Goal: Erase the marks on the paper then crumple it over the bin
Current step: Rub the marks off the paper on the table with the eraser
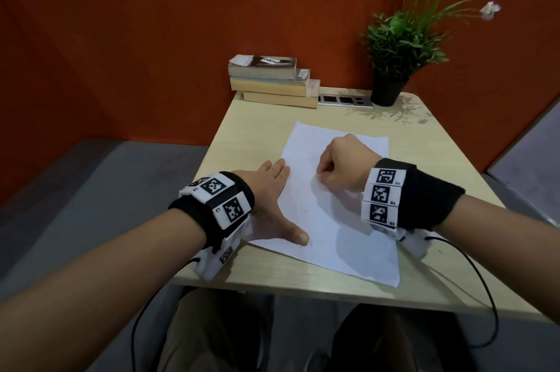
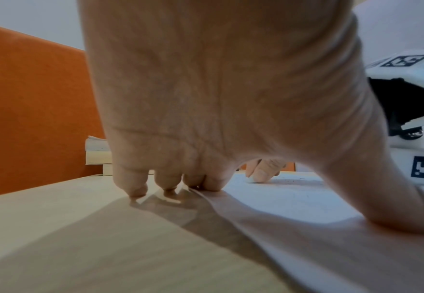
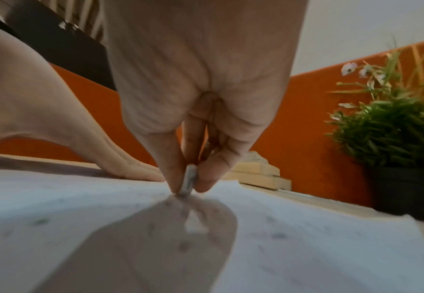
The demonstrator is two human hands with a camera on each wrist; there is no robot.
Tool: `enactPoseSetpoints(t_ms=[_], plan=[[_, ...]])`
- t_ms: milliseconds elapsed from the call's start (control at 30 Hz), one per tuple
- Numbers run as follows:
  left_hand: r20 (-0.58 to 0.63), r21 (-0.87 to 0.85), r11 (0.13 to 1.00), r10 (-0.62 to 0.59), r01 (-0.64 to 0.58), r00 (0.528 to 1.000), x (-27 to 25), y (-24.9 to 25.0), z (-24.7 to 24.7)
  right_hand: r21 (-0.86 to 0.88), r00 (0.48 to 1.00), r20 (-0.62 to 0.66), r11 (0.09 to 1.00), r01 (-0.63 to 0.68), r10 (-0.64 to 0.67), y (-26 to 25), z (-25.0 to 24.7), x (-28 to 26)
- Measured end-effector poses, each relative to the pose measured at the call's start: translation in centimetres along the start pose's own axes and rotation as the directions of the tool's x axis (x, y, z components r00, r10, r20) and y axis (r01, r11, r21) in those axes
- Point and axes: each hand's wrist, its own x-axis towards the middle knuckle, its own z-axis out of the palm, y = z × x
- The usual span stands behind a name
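A white sheet of paper (image 1: pixel 339 220) lies flat on the light wooden table (image 1: pixel 251 135), with small dark specks scattered over it. My left hand (image 1: pixel 272 205) presses flat on the paper's left edge, fingers straight and thumb spread onto the sheet. My right hand (image 1: pixel 339 165) pinches a small whitish eraser (image 3: pixel 189 181) between thumb and fingers, its lower end touching the paper (image 3: pixel 306 228). In the left wrist view the eraser (image 2: pixel 251 180) shows under the right fingertips beyond my left palm (image 2: pixel 218 99). No bin is in view.
A stack of three books (image 1: pixel 272 80) stands at the table's back edge, beside a grey socket strip (image 1: pixel 344 100). A potted green plant (image 1: pixel 394 62) occupies the back right corner. An orange wall rises behind. Cables hang from both wristbands over the front edge.
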Motion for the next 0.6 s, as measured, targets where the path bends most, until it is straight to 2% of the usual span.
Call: enactPoseSetpoints(t_ms=[67,133,167,233,333,400,467,600], plan=[[-0.003,0.012,1.000,0.000,0.000,1.000,0.1,0.1,-0.2,0.024,0.996,0.040,0.997,0.073,-0.074,-1.7,0.4,-0.8],[0.003,0.026,1.000,0.007,-0.007,1.000,0.2,0.0,-0.1,0.037,0.976,0.133,0.985,0.166,-0.170,-3.6,1.0,-2.2],[0.006,0.025,1.000,0.011,-0.011,1.000,0.3,0.0,-0.1,0.022,0.971,0.160,0.984,0.178,-0.179,-3.9,1.1,-2.4],[0.008,0.015,1.000,0.009,-0.009,1.000,0.4,-0.1,0.0,-0.041,0.985,0.124,0.991,0.129,-0.123,-2.6,0.9,-1.1],[0.008,0.003,1.000,0.001,-0.001,1.000,0.3,-0.1,0.1,-0.080,0.998,0.051,0.996,-0.037,0.041,0.4,-0.2,1.3],[0.008,0.002,1.000,-0.002,0.002,1.000,0.1,-0.1,-0.1,-0.067,0.999,0.018,0.997,-0.044,0.045,0.9,-0.3,1.6],[0.009,0.003,1.000,-0.003,0.002,1.000,0.1,0.0,-0.2,-0.036,0.999,0.039,0.999,0.031,-0.030,-0.7,0.1,0.3],[0.012,0.032,0.999,-0.003,0.003,1.000,0.2,0.2,-0.2,0.067,0.955,0.208,0.977,0.204,-0.214,-4.0,1.3,-4.2]])
